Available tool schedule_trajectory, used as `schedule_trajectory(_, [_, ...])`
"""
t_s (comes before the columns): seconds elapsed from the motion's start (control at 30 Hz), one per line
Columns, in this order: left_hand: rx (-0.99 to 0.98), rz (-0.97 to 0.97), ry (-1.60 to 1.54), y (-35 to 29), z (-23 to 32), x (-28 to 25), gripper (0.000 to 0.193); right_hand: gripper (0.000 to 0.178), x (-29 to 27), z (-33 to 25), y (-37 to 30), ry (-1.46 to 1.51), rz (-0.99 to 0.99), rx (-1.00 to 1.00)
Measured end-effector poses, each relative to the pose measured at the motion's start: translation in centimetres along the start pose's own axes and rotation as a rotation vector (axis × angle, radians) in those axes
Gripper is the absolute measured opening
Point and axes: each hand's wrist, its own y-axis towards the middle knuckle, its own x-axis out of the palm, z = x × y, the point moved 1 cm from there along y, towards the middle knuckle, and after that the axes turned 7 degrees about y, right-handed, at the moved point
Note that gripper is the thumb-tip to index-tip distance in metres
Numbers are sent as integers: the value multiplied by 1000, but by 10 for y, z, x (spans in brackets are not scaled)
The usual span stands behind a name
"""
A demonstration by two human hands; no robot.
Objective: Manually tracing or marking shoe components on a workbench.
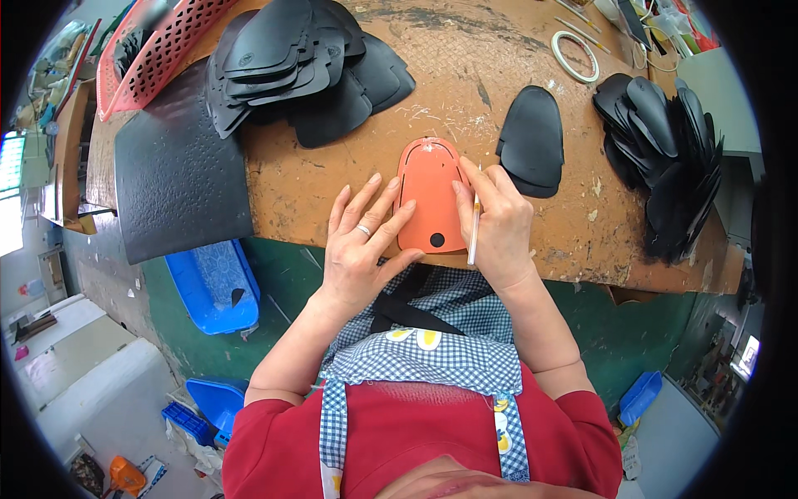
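An orange template (432, 195) with a rounded top, a slot along its edge and a round dark hole lies near the front edge of the wooden table. Dark material shows through its openings. My left hand (356, 249) rests with fingers spread along the left side of the template, a ring on one finger. At the right edge, my right hand (501, 224) grips a slim white pen (474, 237) between its fingers; its tip is hidden. A short stack of black rounded pieces (532, 137) sits just right of that hand.
A big pile of black pieces (291, 66) lies back left, beside a black sheet (179, 166) and a pink basket (166, 58). More black pieces (665, 158) are heaped at right. A roll of tape (575, 56) lies behind. A blue bin (214, 287) stands below the table's left front.
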Motion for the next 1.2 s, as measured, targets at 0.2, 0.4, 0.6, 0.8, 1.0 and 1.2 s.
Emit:
schedule_trajectory(0.2, [1, 2, -13, 2, 3, 1, 66, 29, -3, 2, -1, -34, 13, -14])
schedule_trajectory(0.4, [14, 8, 0, 6, 0, -5, 65, 24, -39, 22, 29, 309, 126, 66])
schedule_trajectory(0.6, [7, 3, 25, 4, -5, -5, 65, 30, -48, 24, 34, 619, -3, 273])
schedule_trajectory(0.8, [3, 16, -7, 4, -1, -3, 65, 18, -21, 0, 31, 696, -83, 318])
schedule_trajectory(1.0, [14, 11, -13, 0, -2, -2, 58, 13, 2, -2, 41, 611, -148, 109])
schedule_trajectory(1.2, [17, 13, -36, 3, -4, -4, 58, 11, 7, -3, 37, 593, -330, 50])
